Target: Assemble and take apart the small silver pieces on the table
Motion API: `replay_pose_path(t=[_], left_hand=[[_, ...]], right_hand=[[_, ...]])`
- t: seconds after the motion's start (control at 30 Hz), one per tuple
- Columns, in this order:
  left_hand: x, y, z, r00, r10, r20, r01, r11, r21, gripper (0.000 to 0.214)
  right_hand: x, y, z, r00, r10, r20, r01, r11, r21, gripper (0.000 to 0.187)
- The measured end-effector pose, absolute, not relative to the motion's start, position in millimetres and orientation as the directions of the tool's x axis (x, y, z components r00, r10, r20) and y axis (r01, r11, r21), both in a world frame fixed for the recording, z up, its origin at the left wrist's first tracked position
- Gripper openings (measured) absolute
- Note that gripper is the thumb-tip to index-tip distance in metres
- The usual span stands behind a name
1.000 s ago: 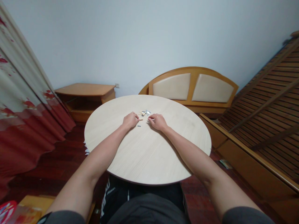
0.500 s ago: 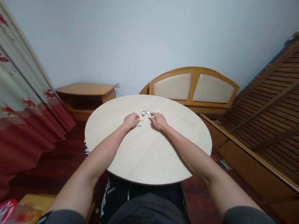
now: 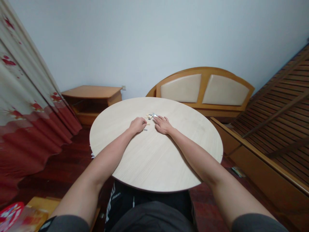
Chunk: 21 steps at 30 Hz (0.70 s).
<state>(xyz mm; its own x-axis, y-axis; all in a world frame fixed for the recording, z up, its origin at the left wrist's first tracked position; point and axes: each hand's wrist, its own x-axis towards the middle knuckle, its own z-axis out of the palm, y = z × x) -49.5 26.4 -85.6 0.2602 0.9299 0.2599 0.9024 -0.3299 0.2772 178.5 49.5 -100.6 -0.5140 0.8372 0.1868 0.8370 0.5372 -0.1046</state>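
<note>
On the round pale table, my left hand has its fingertips pinched at one end of a small tan strip that looks like a toy building piece. A tiny grey piece lies just below those fingers. My right hand rests with fingers stretched out and spread, palm down, close to the pile. That pile of small pieces, tan, dark and grey, sits beyond both hands. At its right side, a pale grey piece touches or nearly touches my right fingertips; I cannot tell which.
A wooden cabinet stands behind the table at left, and a padded headboard leans by the wall. Wooden slats and a long bed rail are at right. A curtain hangs at left.
My right hand's fingers have spread and flattened near the pile; before, they were more bent around a small pale piece. My left hand stays at the tan strip. The view has shifted slightly.
</note>
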Motion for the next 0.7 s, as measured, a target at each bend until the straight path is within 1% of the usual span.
replay_pose_path(t=[0.17, 0.37, 0.57, 0.7], left_hand=[[-49.4, 25.9, -84.4, 0.255, 0.933, 0.254, 0.910, -0.320, 0.261, 0.027], [-49.0, 25.3, -83.5, 0.247, 0.936, 0.249, 0.915, -0.311, 0.259, 0.026], [-49.2, 26.3, -84.1, 0.244, 0.935, 0.258, 0.913, -0.311, 0.264, 0.026], [-49.5, 26.7, -83.9, 0.244, 0.936, 0.255, 0.909, -0.312, 0.277, 0.026]], right_hand=[[177.8, 50.6, -101.3, -0.514, 0.838, 0.183, 0.834, 0.538, -0.121, 0.065], [179.5, 50.3, -101.0, -0.505, 0.834, 0.221, 0.829, 0.540, -0.145, 0.064], [181.2, 51.7, -101.1, -0.492, 0.849, 0.191, 0.841, 0.521, -0.150, 0.060], [187.4, 53.2, -97.2, -0.459, 0.866, 0.198, 0.858, 0.490, -0.155, 0.059]])
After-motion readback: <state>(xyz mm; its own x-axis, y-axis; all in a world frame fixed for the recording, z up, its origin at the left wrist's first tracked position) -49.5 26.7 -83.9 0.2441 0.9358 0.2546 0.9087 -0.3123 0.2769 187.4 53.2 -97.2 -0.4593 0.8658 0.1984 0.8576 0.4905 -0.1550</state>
